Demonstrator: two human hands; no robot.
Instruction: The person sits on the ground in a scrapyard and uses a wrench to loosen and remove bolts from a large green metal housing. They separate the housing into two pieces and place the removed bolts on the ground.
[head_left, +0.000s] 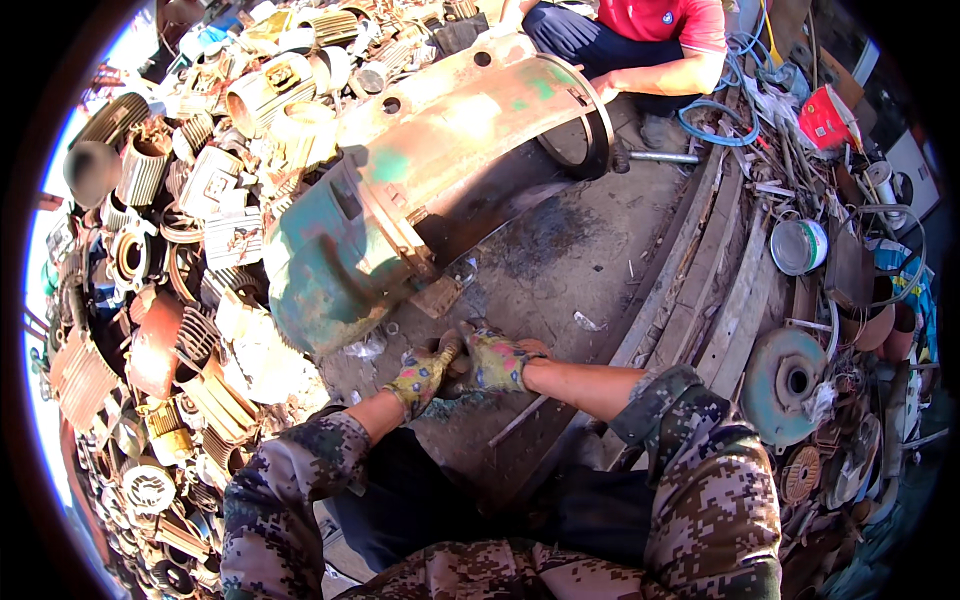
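Observation:
My left hand (pixel 422 376) and my right hand (pixel 493 360), both in patterned work gloves with darkened fingertips, meet in front of me. Their fingers are closed and pressed together; anything between them is hidden. Just beyond them lies a large metal motor housing (pixel 440 130) on its side, with worn green and rusty tan paint. Its round flanged end (pixel 590 110) faces the far right, and the broad green end (pixel 325 275) is near my left hand. Neither hand touches the housing.
A crouching person in a red shirt (pixel 665 20) has a hand (pixel 605 88) at the flange. Scrap motor casings (pixel 150 340) pile up on the left. Wooden planks (pixel 690 260) run along the right, beside a tin can (pixel 798 246) and a round green cover (pixel 785 385).

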